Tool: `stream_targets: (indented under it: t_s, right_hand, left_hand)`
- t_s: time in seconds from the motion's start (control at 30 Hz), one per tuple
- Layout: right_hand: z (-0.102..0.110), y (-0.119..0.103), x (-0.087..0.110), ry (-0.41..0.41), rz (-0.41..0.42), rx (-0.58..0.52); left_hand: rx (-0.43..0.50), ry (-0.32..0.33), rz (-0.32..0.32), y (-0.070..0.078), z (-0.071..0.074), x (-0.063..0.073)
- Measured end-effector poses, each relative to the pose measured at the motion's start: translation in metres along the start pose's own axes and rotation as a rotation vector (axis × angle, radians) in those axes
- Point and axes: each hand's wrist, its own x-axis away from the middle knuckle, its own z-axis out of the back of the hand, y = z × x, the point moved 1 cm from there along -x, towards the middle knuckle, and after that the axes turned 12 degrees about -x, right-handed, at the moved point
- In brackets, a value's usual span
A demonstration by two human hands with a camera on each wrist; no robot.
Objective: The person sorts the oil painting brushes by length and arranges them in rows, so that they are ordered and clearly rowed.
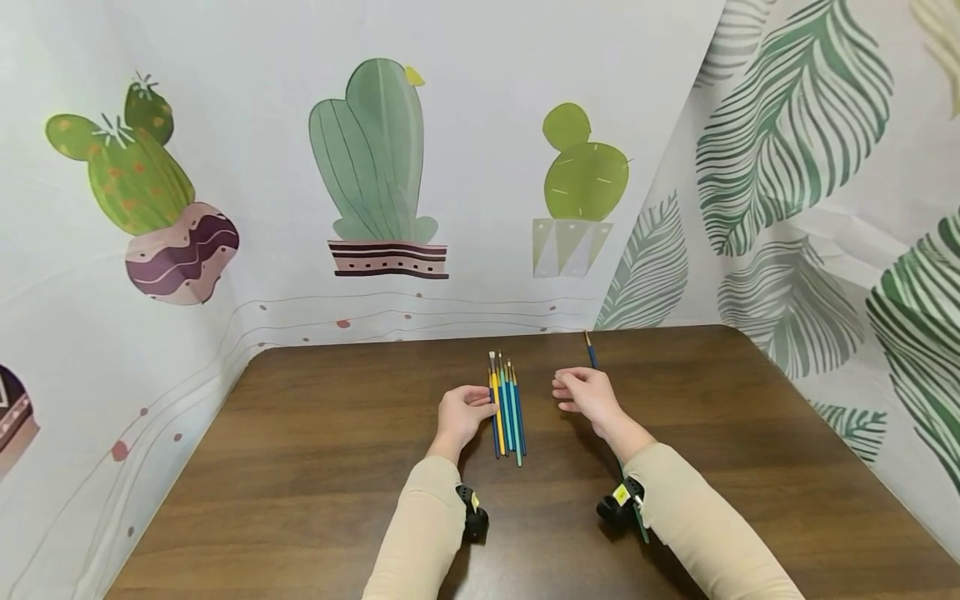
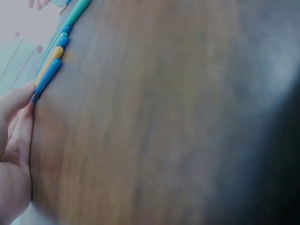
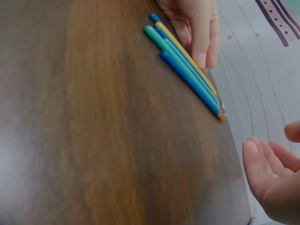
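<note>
Several slim paintbrushes (image 1: 507,412), with blue, yellow and teal handles, lie side by side on the table, bristles toward the wall. My left hand (image 1: 462,417) is at the bundle's left side, thumb and fingertips touching the outermost brushes. In the left wrist view the thumb meets the blue and yellow handles (image 2: 48,75). To the right of the bundle, my right hand (image 1: 588,396) hovers with loosely bent fingers and nothing in them; the right wrist view shows this hand (image 3: 276,178) apart from the brushes (image 3: 187,70). Another brush (image 1: 592,357) lies partly hidden under the right forearm.
The brown wooden table (image 1: 337,500) ends at a wall covering (image 1: 480,167) printed with cacti and leaves. Black wrist cameras are strapped on the left wrist (image 1: 474,521) and the right wrist (image 1: 617,510).
</note>
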Motion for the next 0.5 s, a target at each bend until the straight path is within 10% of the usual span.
stream_targets:
  t_s: [0.5]
  right_hand:
    - [-0.029, 0.008, -0.010, -0.031, -0.069, -0.066]
  left_hand:
    - [-0.003, 0.001, -0.016, -0.001, 0.000, 0.000]
